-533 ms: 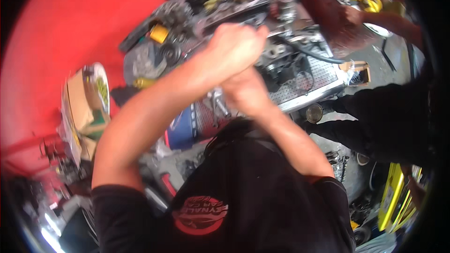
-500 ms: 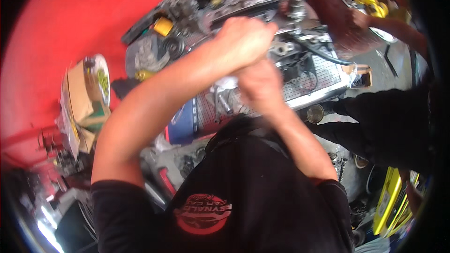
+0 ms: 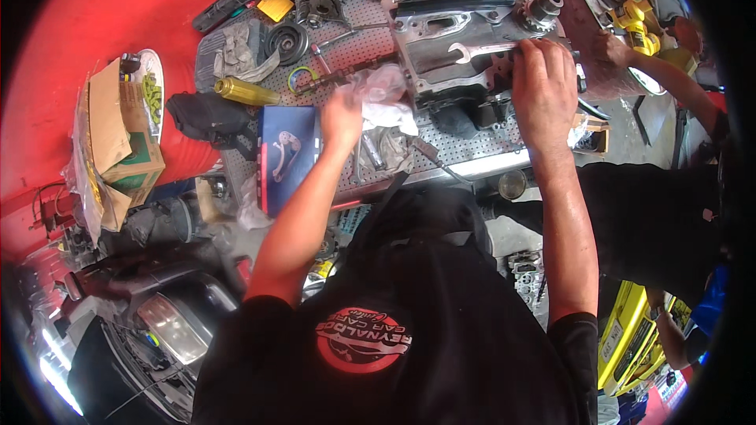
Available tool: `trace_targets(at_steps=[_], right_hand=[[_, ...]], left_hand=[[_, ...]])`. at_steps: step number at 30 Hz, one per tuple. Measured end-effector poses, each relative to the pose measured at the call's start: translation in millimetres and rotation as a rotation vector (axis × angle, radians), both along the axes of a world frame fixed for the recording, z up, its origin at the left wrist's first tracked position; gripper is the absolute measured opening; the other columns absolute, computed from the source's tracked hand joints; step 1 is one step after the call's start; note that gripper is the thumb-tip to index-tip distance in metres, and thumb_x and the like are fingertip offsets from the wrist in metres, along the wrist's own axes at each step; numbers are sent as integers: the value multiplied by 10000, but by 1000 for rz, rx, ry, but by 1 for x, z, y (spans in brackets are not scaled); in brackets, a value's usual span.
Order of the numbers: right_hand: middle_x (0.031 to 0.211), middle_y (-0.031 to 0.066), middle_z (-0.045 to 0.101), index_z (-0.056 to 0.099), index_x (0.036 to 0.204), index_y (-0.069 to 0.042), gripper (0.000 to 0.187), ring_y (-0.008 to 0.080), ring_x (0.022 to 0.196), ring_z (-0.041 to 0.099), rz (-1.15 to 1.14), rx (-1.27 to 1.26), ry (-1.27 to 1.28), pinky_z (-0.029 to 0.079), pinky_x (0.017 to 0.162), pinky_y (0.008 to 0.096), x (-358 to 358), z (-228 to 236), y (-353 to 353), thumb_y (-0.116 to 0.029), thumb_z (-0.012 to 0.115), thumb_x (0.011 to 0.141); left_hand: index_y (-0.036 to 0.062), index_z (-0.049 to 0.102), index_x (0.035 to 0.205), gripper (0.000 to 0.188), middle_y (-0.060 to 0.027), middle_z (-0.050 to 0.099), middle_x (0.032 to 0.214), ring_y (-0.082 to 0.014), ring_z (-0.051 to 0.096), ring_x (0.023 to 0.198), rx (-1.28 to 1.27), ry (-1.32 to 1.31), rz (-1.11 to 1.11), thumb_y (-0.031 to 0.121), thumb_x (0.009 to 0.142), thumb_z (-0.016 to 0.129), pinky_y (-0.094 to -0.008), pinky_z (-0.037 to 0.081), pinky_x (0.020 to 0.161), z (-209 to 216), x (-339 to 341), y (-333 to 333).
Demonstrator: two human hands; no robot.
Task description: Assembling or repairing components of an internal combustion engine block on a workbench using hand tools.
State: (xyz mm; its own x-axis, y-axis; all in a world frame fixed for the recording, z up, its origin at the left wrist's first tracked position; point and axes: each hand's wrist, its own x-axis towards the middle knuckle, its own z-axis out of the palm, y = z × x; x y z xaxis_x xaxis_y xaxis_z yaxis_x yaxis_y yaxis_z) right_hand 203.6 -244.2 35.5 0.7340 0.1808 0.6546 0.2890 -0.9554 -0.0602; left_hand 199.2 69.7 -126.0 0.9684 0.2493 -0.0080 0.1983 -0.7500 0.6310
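Observation:
My right hand (image 3: pixel 545 83) grips the far end of a silver open-end wrench (image 3: pixel 471 53), whose jaw points left over a grey metal engine part (image 3: pixel 437 31). A toothed sprocket (image 3: pixel 539 12) sits on that part beyond my fingers. Slightly blurred, my left hand (image 3: pixel 342 120) is closed at the edge of a crumpled clear plastic bag (image 3: pixel 384 85); its fingertips are partly hidden. White cloth or paper (image 3: pixel 394 118) lies beside the bag. Left of my left wrist stands a blue box (image 3: pixel 285 153) with a part pictured on it.
The perforated metal bench (image 3: pixel 472 144) carries a pulley (image 3: pixel 287 44), a yellow bottle (image 3: pixel 246 92) and several hand tools. Cardboard (image 3: pixel 110 110) lies at far left. A co-worker's hand (image 3: pixel 613 49) rests near yellow tools (image 3: pixel 636 24) at right. A car headlight (image 3: pixel 175 327) shows at lower left.
My hands were together over the engine part and have separated. The left has come back to the left by the plastic bag; the right has moved right, and the wrench now shows in it.

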Motion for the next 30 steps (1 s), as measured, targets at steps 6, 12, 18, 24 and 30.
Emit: trace_targets(at_steps=[6,12,18,24,30], right_hand=[[1119,162,622,647,1195,-5,375,359,1072,620,104,-99,-28,496,1023,469,4,-1,-9,-4,634,819],[1170,159,604,641,1288,-85,499,357,1082,613,89,-122,66,478,1050,482,-2,4,-10,-2,635,796],[1216,166,593,606,1348,-106,518,333,1163,586,106,-192,94,407,1130,499,-4,5,-12,-62,619,831],[1231,176,592,576,1382,-73,526,326,1204,572,117,-214,79,369,1165,502,-3,2,-14,-105,607,857],[1243,187,581,543,1418,-58,558,336,1216,563,144,-189,62,356,1175,504,-4,-5,-16,-121,606,867]], left_hand=[[25,685,1147,309,-232,712,1158,-403,694,1090,302,644,132,191,890,643,-490,566,919,-173,-110,18],[76,670,1171,298,-244,696,1181,-414,666,1133,180,726,59,161,901,575,-496,524,989,-169,-109,24],[46,624,1340,464,-295,675,1186,-448,645,1139,53,505,189,67,880,565,-478,510,981,-40,-148,40],[57,489,1476,464,-330,662,1142,-453,678,1021,-149,266,67,145,1021,520,-513,512,867,158,-169,-28],[87,463,1507,545,-314,681,905,-481,678,867,-27,137,-113,76,964,504,-549,508,807,229,-125,-102]])
